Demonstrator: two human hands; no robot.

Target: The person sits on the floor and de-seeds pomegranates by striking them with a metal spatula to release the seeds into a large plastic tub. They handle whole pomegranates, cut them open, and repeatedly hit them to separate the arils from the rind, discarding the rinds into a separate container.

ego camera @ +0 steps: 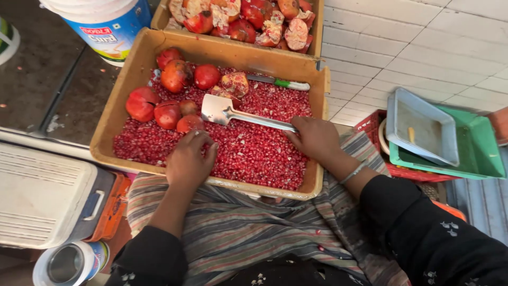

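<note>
A big tan tray (pixel 132 79) sits on the person's lap, so both hands can reach all of it. Red pomegranate seeds (pixel 254 143) cover its floor, most of them toward the near edge and the right side. Whole pomegranates (pixel 174 77) are bunched in the far left corner, out of the way of the loose seeds. A second tray (pixel 317 32) just past the far edge holds broken pomegranate pieces (pixel 272 29), keeping the peels apart from the seeds.

The metal scoop (pixel 222 110) lies across the middle of the tray, its flat end near the whole fruit. The right hand (pixel 316 139) is wrapped tight around its handle near the right wall, so the scoop can push seeds. The left hand (pixel 189 159) rests on the seeds by the near edge, fingers curled down and touching one small pomegranate (pixel 189 123). A small knife (pixel 278 82) with a green handle lies by the far edge, away from both hands.
</note>
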